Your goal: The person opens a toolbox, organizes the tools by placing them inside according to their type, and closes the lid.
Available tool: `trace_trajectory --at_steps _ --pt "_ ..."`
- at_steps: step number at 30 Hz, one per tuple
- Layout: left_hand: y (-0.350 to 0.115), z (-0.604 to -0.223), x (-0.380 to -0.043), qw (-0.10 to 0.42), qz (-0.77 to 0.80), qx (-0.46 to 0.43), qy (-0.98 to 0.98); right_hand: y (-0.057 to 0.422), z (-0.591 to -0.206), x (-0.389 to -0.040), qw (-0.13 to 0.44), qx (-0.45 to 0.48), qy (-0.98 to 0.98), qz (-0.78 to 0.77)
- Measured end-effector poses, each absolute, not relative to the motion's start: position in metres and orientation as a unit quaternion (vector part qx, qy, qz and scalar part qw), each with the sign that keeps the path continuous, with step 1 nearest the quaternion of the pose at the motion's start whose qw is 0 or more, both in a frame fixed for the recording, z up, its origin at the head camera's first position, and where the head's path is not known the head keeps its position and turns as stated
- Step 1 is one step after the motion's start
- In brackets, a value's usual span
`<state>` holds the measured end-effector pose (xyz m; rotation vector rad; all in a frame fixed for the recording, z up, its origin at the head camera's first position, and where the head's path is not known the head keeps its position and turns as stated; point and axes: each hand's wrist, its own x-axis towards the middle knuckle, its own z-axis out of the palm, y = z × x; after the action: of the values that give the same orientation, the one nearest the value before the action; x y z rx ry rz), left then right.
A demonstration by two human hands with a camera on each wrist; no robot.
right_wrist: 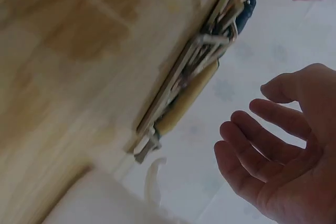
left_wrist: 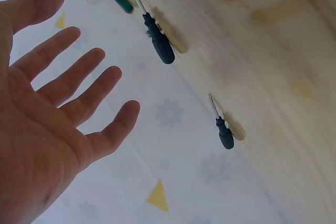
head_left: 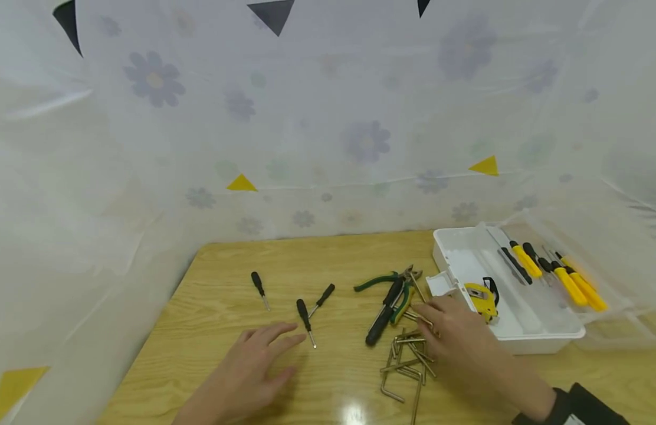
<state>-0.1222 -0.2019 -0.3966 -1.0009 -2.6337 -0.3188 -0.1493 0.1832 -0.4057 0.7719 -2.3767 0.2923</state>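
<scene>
My left hand (head_left: 251, 372) hovers over the table with its fingers spread and holds nothing. Just beyond its fingertips lie small black-handled screwdrivers: one at the far left (head_left: 258, 282), one nearest the fingers (head_left: 304, 313), one behind that (head_left: 324, 295). The right hand (head_left: 458, 336) is beside a heap of brass-coloured L-shaped hex keys (head_left: 407, 369); in the right wrist view its relaxed, slightly bent fingers (right_wrist: 247, 142) hold nothing. Behind the heap lie green-handled pliers (head_left: 378, 281) and a black-handled tool (head_left: 381, 321), partly overlapping. A green handle (left_wrist: 121, 1) also appears in the left wrist view.
A white toolbox (head_left: 540, 345) stands open at the right, its clear lid (head_left: 620, 333) folded outward. Inside is a yellow tape measure (head_left: 481, 300); several yellow-handled tools (head_left: 569, 286) lie toward the lid side. Patterned white sheeting (head_left: 307, 147) rises behind the wooden table (head_left: 227, 260).
</scene>
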Motion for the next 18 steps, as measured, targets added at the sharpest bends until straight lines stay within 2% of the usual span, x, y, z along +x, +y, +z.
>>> trace_trajectory --at_steps 4,9,13,18 --pt "-0.204 -0.397 -0.121 0.152 -0.108 -0.348 -0.919 0.153 -0.411 -0.149 0.209 0.31 -0.924 0.085" --pt "-0.205 -0.397 -0.12 0.151 -0.109 -0.349 -0.918 0.126 -0.414 -0.159 0.101 0.284 -0.953 0.027" --pt "-0.204 -0.397 -0.12 0.146 -0.113 -0.351 -0.918 0.112 -0.417 -0.166 0.067 0.263 -0.962 0.027" --pt "-0.204 -0.399 -0.121 0.148 -0.111 -0.348 -0.919 0.101 -0.416 -0.161 0.045 0.31 -0.949 0.045"
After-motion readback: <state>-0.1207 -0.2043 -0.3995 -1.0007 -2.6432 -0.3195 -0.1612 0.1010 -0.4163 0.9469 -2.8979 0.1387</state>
